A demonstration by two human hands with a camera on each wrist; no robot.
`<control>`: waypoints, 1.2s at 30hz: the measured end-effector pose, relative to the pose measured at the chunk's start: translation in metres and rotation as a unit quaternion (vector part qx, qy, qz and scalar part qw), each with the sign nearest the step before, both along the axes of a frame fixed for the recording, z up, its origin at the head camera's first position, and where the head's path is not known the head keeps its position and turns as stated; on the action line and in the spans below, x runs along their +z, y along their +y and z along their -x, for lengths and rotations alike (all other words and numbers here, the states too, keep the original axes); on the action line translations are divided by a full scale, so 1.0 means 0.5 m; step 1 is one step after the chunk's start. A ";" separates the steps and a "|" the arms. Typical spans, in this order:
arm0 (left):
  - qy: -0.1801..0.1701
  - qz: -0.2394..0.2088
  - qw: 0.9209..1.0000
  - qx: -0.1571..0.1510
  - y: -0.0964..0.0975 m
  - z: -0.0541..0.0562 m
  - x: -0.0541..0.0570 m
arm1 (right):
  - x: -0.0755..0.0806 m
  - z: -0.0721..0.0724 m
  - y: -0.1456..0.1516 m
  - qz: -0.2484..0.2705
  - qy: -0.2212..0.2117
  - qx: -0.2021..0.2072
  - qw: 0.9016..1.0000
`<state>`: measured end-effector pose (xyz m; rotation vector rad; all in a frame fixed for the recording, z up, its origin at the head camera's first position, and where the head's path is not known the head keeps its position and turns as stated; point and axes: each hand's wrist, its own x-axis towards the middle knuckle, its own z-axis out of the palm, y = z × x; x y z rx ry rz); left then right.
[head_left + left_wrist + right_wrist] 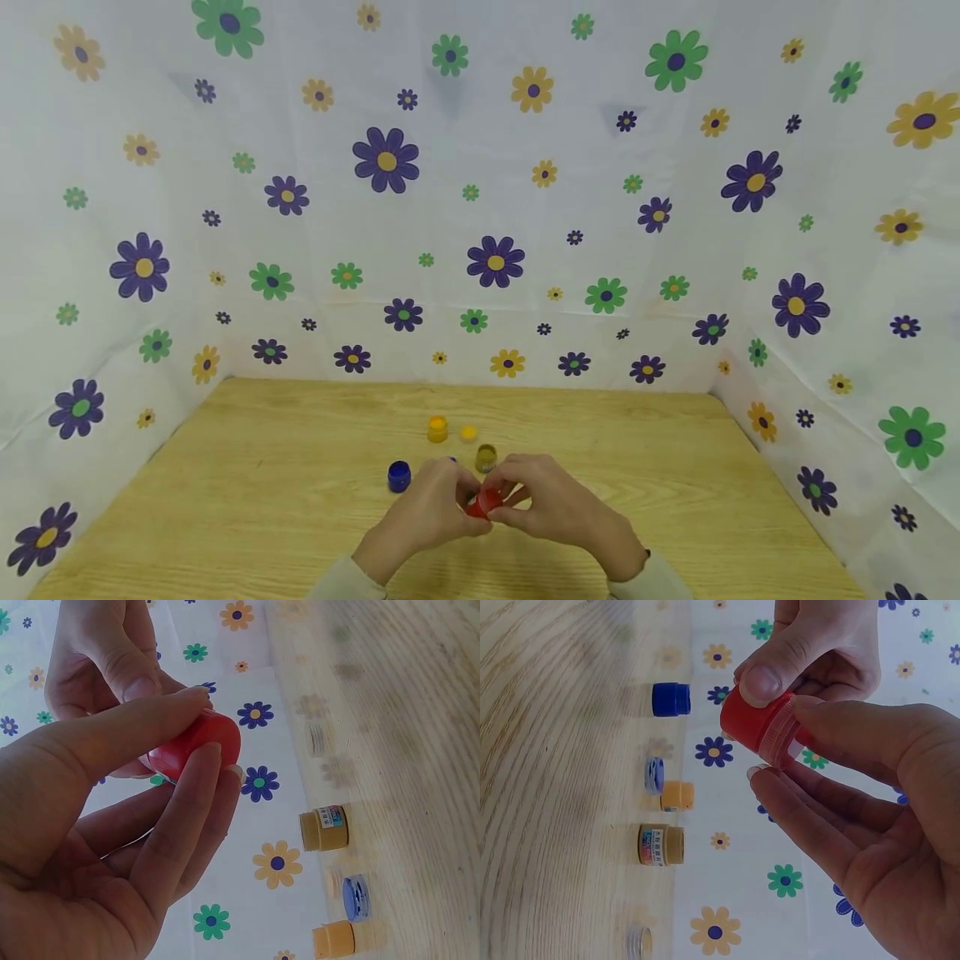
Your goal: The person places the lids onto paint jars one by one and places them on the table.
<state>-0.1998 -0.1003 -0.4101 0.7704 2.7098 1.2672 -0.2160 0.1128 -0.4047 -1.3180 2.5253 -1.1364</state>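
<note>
A small red paint jar [742, 724] is held tilted in the air between both hands, above the table. My left hand [435, 507] grips its red body, thumb on one side and fingers on the other. At the other end of the jar, my right hand [555, 502] pinches the clear ridged lid [781, 735] between thumb and fingers. In the right wrist view the lid sits against the jar's mouth. The left wrist view shows the jar's rounded red base, with the lid end mostly hidden by fingers.
On the wooden table [300, 450] beyond the hands stand a blue jar [399, 477], a yellow jar [437, 430] and an ochre jar [486, 458]. A yellow-stained lid [468, 433], a blue-stained lid [654, 775] and another clear lid [639, 943] lie nearby. Flower-patterned cloth [450, 217] surrounds the table.
</note>
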 end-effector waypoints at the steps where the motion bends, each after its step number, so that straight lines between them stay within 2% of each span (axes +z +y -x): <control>1: 0.001 -0.003 1.000 -0.002 0.000 -0.001 0.000 | 0.000 0.000 0.000 0.000 -0.001 -0.001 1.000; 16: -0.002 -0.005 1.000 -0.010 0.001 0.000 0.005 | -0.002 0.001 0.004 0.006 0.008 -0.002 1.000; 24: -0.012 -0.005 1.000 -0.006 0.000 -0.001 0.003 | -0.004 0.004 -0.001 0.007 0.066 0.009 0.998; 27: -0.012 -0.006 1.000 -0.006 -0.001 -0.001 0.003 | -0.003 0.004 -0.001 0.010 0.073 0.009 0.997; 30: -0.009 -0.006 1.000 -0.009 -0.001 0.001 0.004 | -0.002 0.003 -0.002 0.010 0.055 0.004 0.998; 36: 0.001 0.000 1.000 -0.011 -0.001 0.002 0.004 | 0.000 0.001 -0.005 0.009 -0.014 -0.010 1.000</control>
